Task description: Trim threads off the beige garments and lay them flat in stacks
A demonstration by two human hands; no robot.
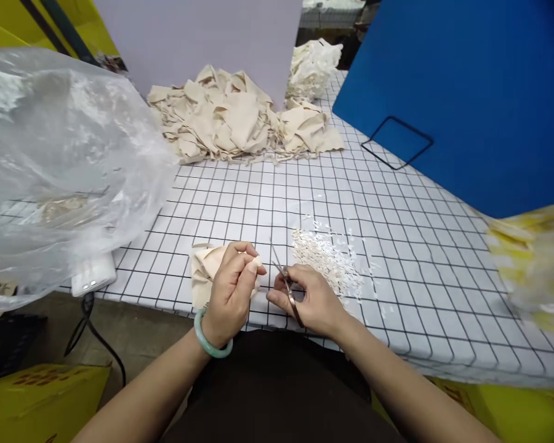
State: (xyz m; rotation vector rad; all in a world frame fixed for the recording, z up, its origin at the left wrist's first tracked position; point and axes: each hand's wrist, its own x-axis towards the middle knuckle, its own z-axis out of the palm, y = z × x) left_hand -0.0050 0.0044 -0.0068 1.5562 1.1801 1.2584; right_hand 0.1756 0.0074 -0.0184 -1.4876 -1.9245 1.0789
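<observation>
My left hand (pixel 231 289), with a pale green bangle on its wrist, pinches a small cream fabric piece (pixel 204 271) at the near edge of the table. My right hand (pixel 310 301) grips small thread snips (pixel 284 280), whose thin blades point up and left toward the cloth held in my left fingers. Just right of the snips lies a heap of tiny white clippings (pixel 329 258) on the checked tablecloth (pixel 397 246).
A large pile of cream fabric pieces (pixel 231 117) lies at the back, with a white bundle (pixel 313 67) behind it. A clear plastic bag (pixel 50 172) fills the left, a blue board (pixel 466 92) the right. A white phone (pixel 93 274) sits at the left table edge.
</observation>
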